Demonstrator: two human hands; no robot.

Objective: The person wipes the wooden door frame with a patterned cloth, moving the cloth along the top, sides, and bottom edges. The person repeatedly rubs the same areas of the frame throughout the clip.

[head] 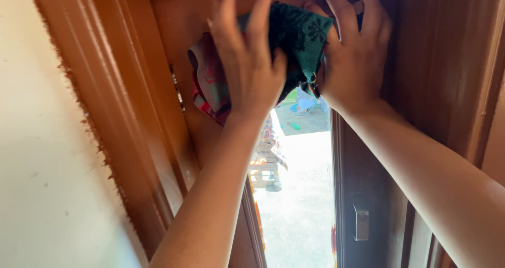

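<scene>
Head view, looking up at the top of a wooden door frame [131, 105]. Top edge of the frame is cut off by the picture, so where the cloth ends up there can't be seen. Fingertips of both hands also run out of shot or blur at the top.

Left hand [250, 57]: fingers spread wide and flat, palm pressed against a bundle of cloth, pinning it to the frame's upper inner face. Not curled round it, more a flat press. Right hand [355, 52]: fingers spread too, lying on the door edge [368, 194] near the top corner, thumb side touching the green cloth. Can't tell if the thumb has a pinch on it; the cloth hides it.

Green patterned cloth [302, 33] sits between the two hands, bunched, lower corner hanging down with loose threads. A red and pink cloth [208, 83] pokes out left and below the left hand, just beside the hinge [178, 89] on the frame. Whether the two are one piece or separate is hard to make out.

Through the door gap: bright floor outside, overexposed, with blurred coloured items [265, 157]. Metal latch plate [361, 223] low on the door edge. Pale wall [42, 168] at left.
</scene>
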